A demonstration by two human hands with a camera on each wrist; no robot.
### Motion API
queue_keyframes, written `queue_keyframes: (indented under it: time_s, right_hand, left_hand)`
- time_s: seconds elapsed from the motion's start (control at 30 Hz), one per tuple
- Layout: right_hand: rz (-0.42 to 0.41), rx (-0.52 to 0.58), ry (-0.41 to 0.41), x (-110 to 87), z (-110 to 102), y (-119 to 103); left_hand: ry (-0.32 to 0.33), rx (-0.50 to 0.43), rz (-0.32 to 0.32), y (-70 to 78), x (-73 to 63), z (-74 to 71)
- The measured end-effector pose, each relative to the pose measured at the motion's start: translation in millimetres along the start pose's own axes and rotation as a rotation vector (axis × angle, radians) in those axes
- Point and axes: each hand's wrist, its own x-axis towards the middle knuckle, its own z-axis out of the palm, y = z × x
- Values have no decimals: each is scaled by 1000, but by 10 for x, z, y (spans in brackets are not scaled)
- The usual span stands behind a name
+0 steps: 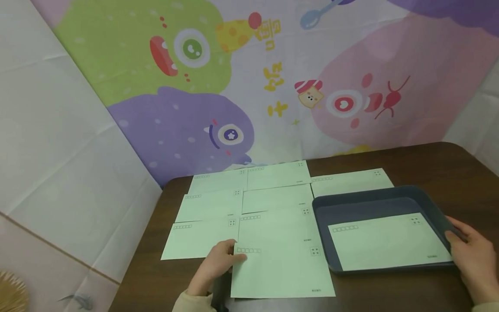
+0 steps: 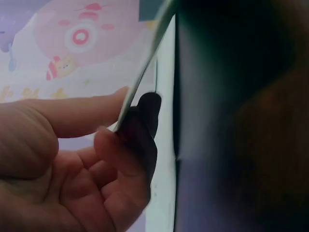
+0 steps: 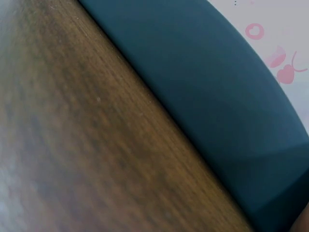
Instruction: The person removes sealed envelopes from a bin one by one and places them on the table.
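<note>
My left hand [image 1: 220, 262] pinches the left edge of a pale green envelope [image 1: 282, 277] between thumb and fingers, at the front of the laid-out envelopes. Seen edge-on in the left wrist view, that envelope [image 2: 149, 53] stands between the thumb and the curled fingers. On the right, my right hand [image 1: 471, 251] grips the right rim of a dark blue tray [image 1: 366, 212]. One envelope [image 1: 390, 242] lies in the tray, printed side up. The right wrist view shows mostly the tray's outer wall [image 3: 193, 82]; only a sliver of the hand appears at its corner.
Several more envelopes, such as one at the left [image 1: 202, 240], lie in rows on the dark wooden table [image 1: 440, 169]. Another [image 1: 351, 184] is partly covered by the tray's far side. A cartoon-printed cloth [image 1: 280, 138] hangs behind the table.
</note>
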Motion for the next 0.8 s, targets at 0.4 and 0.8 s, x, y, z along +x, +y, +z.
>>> queue_keyframes:
  time_s: [0.4, 0.8]
  right_hand:
    - [-5, 0, 2, -17, -11, -15]
    - [-3, -5, -15, -2, 1, 4]
  left_hand:
    - [161, 200, -56, 42, -46, 167]
    - [269, 358, -158, 165, -38, 272]
